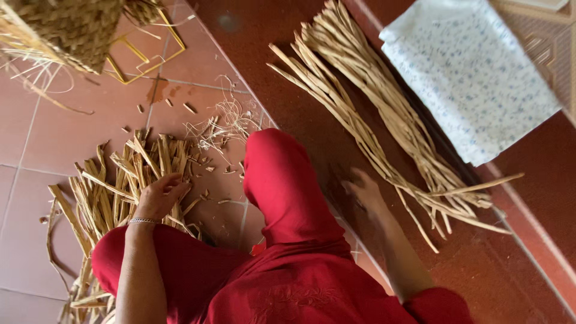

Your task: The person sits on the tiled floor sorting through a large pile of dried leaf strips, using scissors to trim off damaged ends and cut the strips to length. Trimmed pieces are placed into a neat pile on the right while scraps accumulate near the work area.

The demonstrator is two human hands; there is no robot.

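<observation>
Sorting dried fibre strips looks like the step in hand, with the person sitting on the floor, a bent knee in red cloth (277, 180) serving as landmark. Left of the knee, the left hand (161, 195) is resting curled, fingers half closed, on the short strip pile (114, 186). Right of it, the blurred right hand (365, 192) is reaching, fingers loosely spread and holding nothing, toward the long strip bundle (372, 114); taking one strip would call for a pinch.
</observation>
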